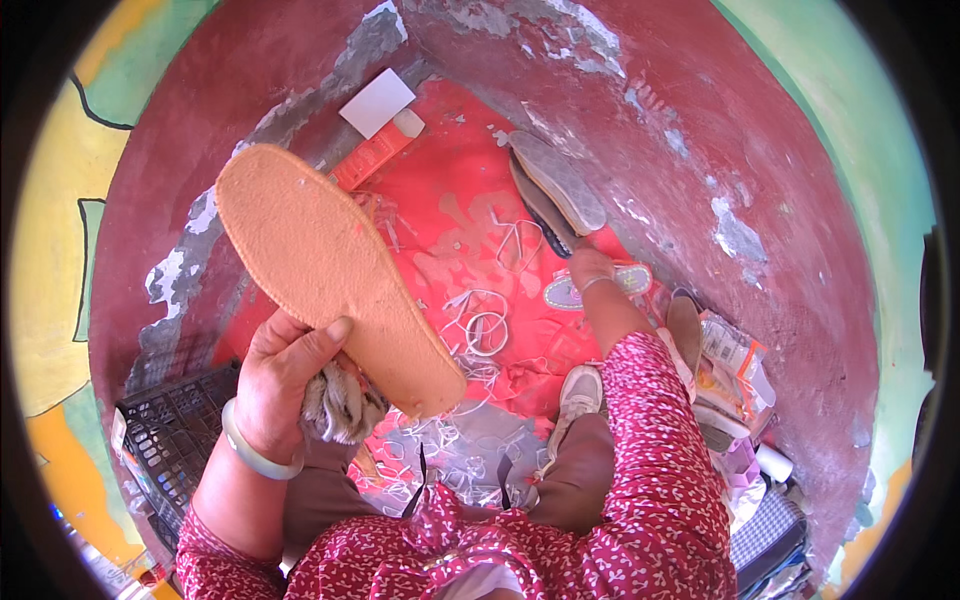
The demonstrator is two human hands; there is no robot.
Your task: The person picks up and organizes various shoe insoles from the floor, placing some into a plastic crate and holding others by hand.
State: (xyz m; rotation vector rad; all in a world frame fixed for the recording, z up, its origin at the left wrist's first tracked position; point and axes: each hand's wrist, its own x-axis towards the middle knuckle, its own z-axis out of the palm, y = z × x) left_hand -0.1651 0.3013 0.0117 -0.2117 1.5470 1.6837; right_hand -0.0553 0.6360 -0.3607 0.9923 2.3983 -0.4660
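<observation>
Left hand (285,375) grips an orange insole (330,270) raised over the red mat (450,200), a rag (340,405) bunched in the palm. Right hand (590,268) reaches toward grey soles (558,185); its fingers are hidden, can't tell.

The left hand (285,375) is raised close in front, fingers curled shut, thumb pressed forward. The right arm stretches far ahead, its hand (590,268) lowered, fingers hidden.
</observation>
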